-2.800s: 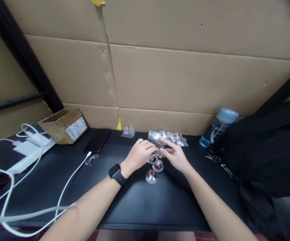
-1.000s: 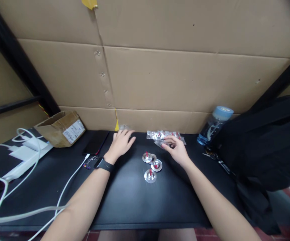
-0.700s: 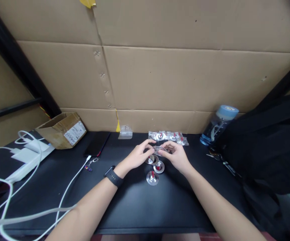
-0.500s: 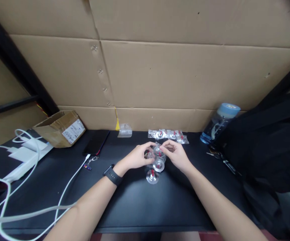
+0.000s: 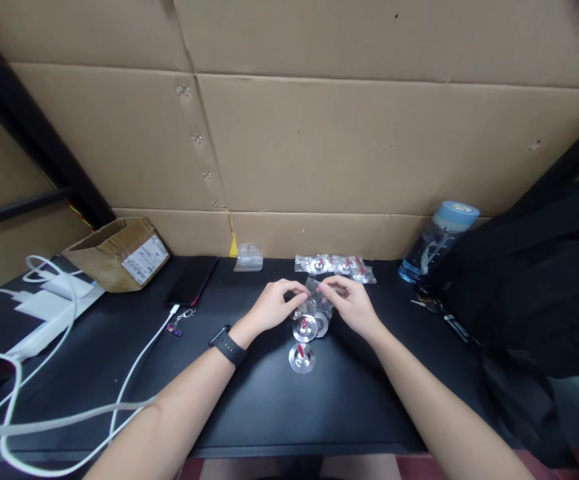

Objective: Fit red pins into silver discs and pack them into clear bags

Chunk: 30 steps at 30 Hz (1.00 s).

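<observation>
Between my two hands is a small clear plastic bag (image 5: 313,285). My left hand (image 5: 280,303), with a black watch on the wrist, pinches its left edge. The fingers of my right hand (image 5: 348,301) are closed on its right side. Just below lie clear suction cups with red parts; one cup (image 5: 305,328) is under my left fingertips and another cup (image 5: 302,358) lies nearer the table's front edge. Part of the pile is hidden by the bag and fingers. A row of bagged suction cups (image 5: 334,265) rests behind my hands.
On the black table (image 5: 269,413) are an open cardboard box (image 5: 119,257), a phone (image 5: 191,281) with a white cable, a keychain, a power strip (image 5: 49,320) and a small clear bag (image 5: 248,257). At right are a blue-lidded bottle (image 5: 437,243), keys and a black bag (image 5: 534,287).
The suction cup that was between my fingers is now lower, on the pile, and the clear bag is stretched between my hands. The nearest cup has shifted slightly.
</observation>
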### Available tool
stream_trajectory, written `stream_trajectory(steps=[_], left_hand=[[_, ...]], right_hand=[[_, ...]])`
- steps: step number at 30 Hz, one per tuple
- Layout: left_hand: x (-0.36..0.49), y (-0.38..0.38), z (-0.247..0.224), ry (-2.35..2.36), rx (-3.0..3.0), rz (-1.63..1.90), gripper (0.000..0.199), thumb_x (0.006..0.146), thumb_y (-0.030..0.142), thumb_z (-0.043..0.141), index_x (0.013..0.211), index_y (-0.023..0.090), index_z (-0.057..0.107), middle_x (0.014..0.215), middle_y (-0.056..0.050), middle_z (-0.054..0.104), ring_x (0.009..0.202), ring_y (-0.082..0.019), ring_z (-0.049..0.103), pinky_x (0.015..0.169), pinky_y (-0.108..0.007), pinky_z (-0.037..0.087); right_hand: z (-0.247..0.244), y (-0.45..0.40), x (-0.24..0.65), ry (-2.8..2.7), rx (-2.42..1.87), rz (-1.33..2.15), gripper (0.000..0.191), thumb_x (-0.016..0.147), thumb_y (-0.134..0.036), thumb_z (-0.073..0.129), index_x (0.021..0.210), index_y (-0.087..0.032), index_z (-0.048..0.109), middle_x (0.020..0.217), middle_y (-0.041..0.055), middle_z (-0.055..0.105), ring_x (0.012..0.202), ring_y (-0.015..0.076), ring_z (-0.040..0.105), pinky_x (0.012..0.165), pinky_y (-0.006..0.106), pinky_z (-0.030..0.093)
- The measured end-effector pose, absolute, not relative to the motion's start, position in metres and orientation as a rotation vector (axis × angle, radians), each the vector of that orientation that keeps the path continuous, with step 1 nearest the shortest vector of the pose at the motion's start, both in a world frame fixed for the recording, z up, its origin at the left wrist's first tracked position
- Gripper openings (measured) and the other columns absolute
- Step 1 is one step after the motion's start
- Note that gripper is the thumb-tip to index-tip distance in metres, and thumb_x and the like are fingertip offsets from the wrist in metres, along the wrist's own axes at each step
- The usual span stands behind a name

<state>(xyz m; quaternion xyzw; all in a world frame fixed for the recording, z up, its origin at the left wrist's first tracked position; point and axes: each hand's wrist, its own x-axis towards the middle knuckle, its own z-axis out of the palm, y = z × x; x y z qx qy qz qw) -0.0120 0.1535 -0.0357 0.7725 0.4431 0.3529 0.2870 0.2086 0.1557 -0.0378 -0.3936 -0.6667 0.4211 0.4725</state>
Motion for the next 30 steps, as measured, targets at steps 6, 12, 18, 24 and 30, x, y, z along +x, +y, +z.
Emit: stream_trajectory(steps=[6,12,18,24,30], left_hand=[[-0.009,0.157,-0.041,1.227,1.826,1.126,0.023,0.092,0.039,0.064,0.103,0.020,0.073,0.096,-0.006,0.077,0.084,-0.021,0.074,0.069,-0.028,0.055],[-0.004,0.154,-0.039,1.174,1.727,1.341,0.029,0.093,0.033,0.063,0.117,0.021,0.052,0.088,-0.003,0.073,0.082,-0.017,0.071,0.079,-0.030,0.053],[-0.007,0.136,-0.020,1.115,2.550,1.204,0.041,0.087,0.047,0.070,0.115,0.020,0.058,0.120,-0.013,0.066,0.112,-0.027,0.061,0.096,-0.041,0.044],[0.002,0.132,-0.027,1.166,2.986,0.980,0.029,0.098,0.017,0.055,0.126,0.021,0.061,0.125,-0.009,0.070,0.110,-0.024,0.062,0.088,-0.040,0.039],[0.001,0.138,-0.031,1.223,3.100,1.008,0.031,0.098,0.013,0.054,0.125,0.023,0.065,0.111,-0.006,0.074,0.093,-0.021,0.063,0.080,-0.038,0.037]], right_hand=[[-0.042,0.159,0.212,-1.607,-0.931,1.084,0.050,0.082,-0.041,0.079,0.124,-0.025,0.056,0.098,0.0057,0.074,0.086,0.0205,0.072,0.075,0.033,0.057],[-0.044,0.162,0.211,-1.441,-0.936,1.070,0.064,0.081,-0.041,0.080,0.133,-0.028,0.046,0.084,0.0014,0.074,0.081,0.0222,0.075,0.078,0.035,0.060],[-0.044,0.163,0.215,-1.433,-0.976,1.002,0.035,0.080,-0.042,0.080,0.104,-0.020,0.068,0.087,0.0073,0.076,0.072,0.0212,0.073,0.069,0.033,0.061],[-0.045,0.160,0.212,-1.502,-0.953,1.035,0.054,0.082,-0.037,0.079,0.131,-0.019,0.066,0.117,0.0119,0.075,0.081,0.0210,0.075,0.079,0.035,0.062],[-0.046,0.158,0.209,-1.520,-0.958,1.076,0.060,0.084,-0.039,0.076,0.139,-0.024,0.058,0.137,0.0138,0.064,0.074,0.0176,0.075,0.072,0.032,0.063]])
